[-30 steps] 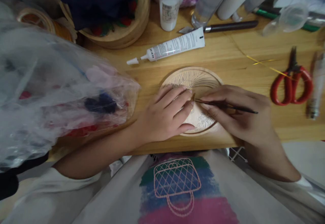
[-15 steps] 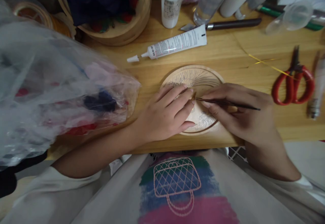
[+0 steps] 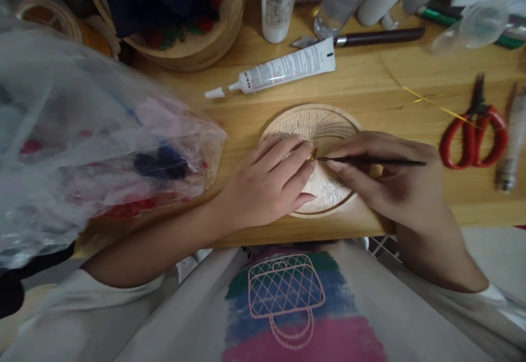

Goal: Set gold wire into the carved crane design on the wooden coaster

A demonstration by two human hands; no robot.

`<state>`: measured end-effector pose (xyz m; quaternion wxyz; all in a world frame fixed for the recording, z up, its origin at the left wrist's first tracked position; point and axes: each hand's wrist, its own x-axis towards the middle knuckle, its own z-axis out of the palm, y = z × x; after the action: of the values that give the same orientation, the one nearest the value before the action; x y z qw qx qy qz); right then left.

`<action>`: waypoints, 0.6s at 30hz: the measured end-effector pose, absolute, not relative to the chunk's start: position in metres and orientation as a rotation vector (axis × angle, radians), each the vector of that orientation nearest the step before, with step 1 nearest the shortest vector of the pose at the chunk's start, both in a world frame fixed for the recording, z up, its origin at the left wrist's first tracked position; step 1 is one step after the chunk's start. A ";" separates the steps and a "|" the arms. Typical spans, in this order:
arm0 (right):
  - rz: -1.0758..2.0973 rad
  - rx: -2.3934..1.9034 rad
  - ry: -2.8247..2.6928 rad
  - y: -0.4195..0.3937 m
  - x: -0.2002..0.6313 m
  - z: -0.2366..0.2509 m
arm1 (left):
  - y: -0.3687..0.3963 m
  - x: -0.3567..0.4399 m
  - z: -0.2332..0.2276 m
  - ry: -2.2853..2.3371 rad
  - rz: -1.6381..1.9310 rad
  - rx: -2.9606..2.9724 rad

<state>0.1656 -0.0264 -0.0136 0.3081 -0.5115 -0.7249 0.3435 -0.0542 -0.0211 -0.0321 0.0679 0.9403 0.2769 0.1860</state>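
A round wooden plate (image 3: 329, 114) with a raised rim and fine line drawings lies near the table's front edge. My left hand (image 3: 271, 181) rests flat across its left side, fingers stretched out, hiding part of the pattern. In my right hand (image 3: 386, 181) is a pair of thin dark tweezers (image 3: 370, 160), pinched between thumb and fingers and pointing left. Their tips are beside my left fingertips, by a tiny gold-coloured piece (image 3: 314, 154). Whether the tips grip that piece is too small to tell.
A glue tube (image 3: 285, 69) with its white cap (image 3: 215, 93) lies behind the plate, near a dark-handled knife (image 3: 380, 37). Gold wire (image 3: 431, 104) and red-handled pliers (image 3: 474, 132) are on the right. A clear plastic bag (image 3: 102, 132) bulges on the left; bottles (image 3: 277, 11) stand behind.
The tweezers have turned slightly, their rear end now higher and a little farther right. My right hand has shifted a little; my left hand stays in place.
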 end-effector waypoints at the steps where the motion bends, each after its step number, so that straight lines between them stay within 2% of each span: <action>1: 0.924 -1.366 -1.901 -0.026 0.166 -0.014 | -0.021 -0.054 -0.032 0.835 0.566 2.832; 18: 0.959 -1.374 -1.865 -0.024 0.168 -0.012 | -0.021 -0.054 -0.032 0.817 0.577 2.799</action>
<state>0.1682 -0.0242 -0.0124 0.3120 -0.5206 -0.7068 0.3635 -0.0543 -0.0207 -0.0316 0.0847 0.9383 0.2738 0.1934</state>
